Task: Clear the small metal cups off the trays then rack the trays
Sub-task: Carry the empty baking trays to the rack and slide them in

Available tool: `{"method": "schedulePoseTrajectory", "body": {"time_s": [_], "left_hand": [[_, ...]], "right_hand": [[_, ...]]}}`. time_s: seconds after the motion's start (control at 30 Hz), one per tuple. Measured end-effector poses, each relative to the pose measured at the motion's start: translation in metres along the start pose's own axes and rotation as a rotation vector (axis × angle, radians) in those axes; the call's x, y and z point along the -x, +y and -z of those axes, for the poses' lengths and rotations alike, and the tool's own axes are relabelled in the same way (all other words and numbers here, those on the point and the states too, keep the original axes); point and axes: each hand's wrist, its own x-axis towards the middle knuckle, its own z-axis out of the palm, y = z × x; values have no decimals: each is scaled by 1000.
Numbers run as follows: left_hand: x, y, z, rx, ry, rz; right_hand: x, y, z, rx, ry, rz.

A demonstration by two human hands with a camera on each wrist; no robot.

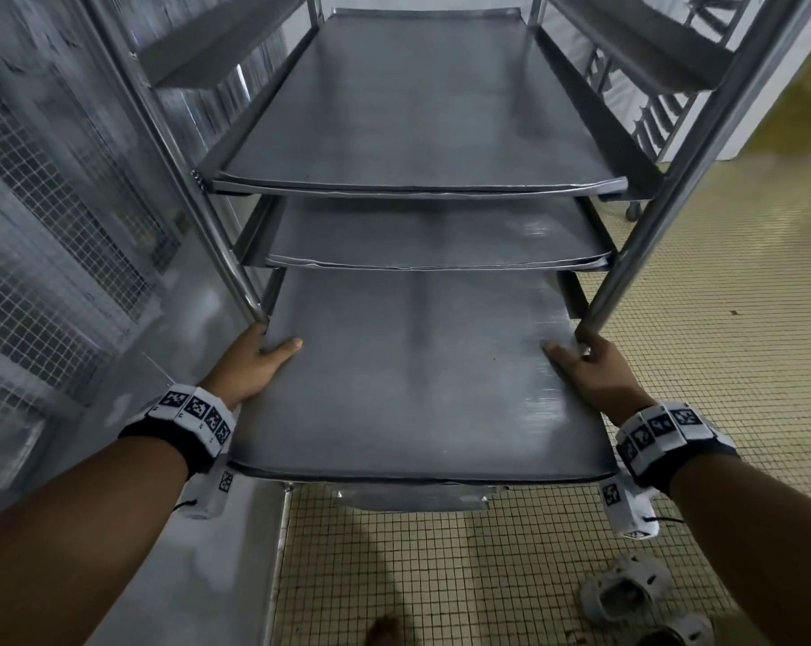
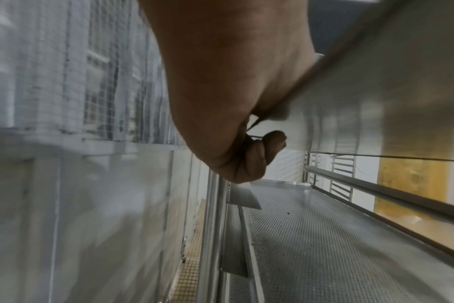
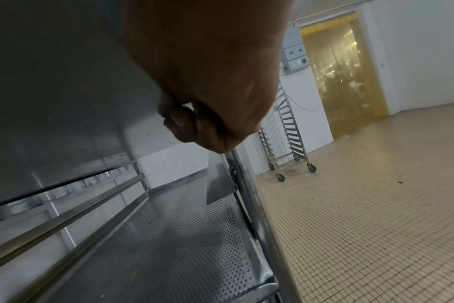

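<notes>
at about 6 o'clock, nearest me, lie the tiled floor (image 1: pixel 511 575) and a pair of pale sandals (image 1: pixel 627 594) off toward 5 o'clock. just above that, the near edge of the tray (image 1: pixel 413 389) i am holding sticks out of the rack (image 1: pixel 636 254) toward me; its top is bare metal, with no cups on it that i can see. my left hand (image 1: pixel 259 361) grips the tray's left edge at 9 o'clock, thumb (image 1: pixel 287 345) lying on top and fingers (image 2: pixel 262 155) curled under the rim, right beside the rack's left post. my right hand (image 1: pixel 594 366) grips the right edge at 3 o'clock the same way, thumb on top, fingers (image 3: pixel 192 127) hooked beneath, touching the right post. the tray's far part sits between the rack's uprights, partly inside. under it the wrist views show a perforated tray (image 3: pixel 184 235) on a lower level. beyond my hands, toward 12 o'clock, two more trays sit in the rack: the middle tray (image 1: pixel 431 240) just above mine, then the upper tray (image 1: pixel 413 114) above that. a mesh panel (image 1: pixel 59 188) stands at 10 o'clock. farthest off, at 2 o'clock in the right wrist view, wheeled racks (image 3: pixel 288 131) stand by a yellow strip curtain (image 3: pixel 342 67).
</notes>
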Motion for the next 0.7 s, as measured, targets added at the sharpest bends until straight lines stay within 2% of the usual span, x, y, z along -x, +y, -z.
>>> {"method": "schedulePoseTrajectory", "body": {"time_s": [0.13, 0.27, 0.33, 0.43, 0.5, 0.6, 0.7], "left_hand": [[17, 1, 6, 10, -87, -10], [32, 0, 17, -98, -96, 24], [43, 5, 17, -250, -86, -20], [63, 21, 11, -607, -56, -111], [79, 34, 1, -757, -96, -173], [102, 54, -23, -839, -227, -221], [124, 72, -53, -814, -289, -283]], "right_hand": [[12, 4, 7, 57, -42, -17], [29, -4, 16, 183, -61, 1], [38, -8, 21, 272, -55, 30], [55, -18, 25, 472, -41, 129], [69, -30, 22, 608, -64, 216], [90, -46, 8, 738, -165, 340], [112, -58, -11, 773, -266, 435]]}}
